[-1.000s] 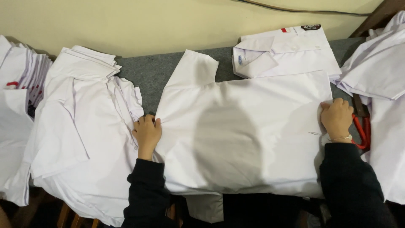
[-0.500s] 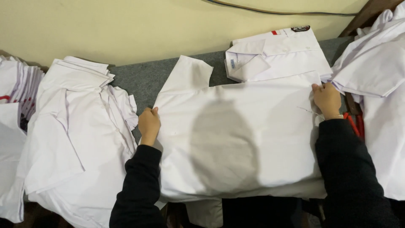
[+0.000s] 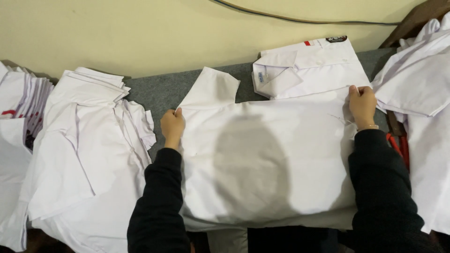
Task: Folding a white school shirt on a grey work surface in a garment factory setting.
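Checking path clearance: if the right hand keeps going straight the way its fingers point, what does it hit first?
Probably the folded white shirt lying just beyond the right hand, which grips the spread shirt; the wall comes after that. Depth is hard to judge.

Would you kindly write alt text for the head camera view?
Two hands in dark sleeves, left hand and right hand, grip opposite edges of a white shirt spread flat on a grey table. White garment piles lie on both sides.
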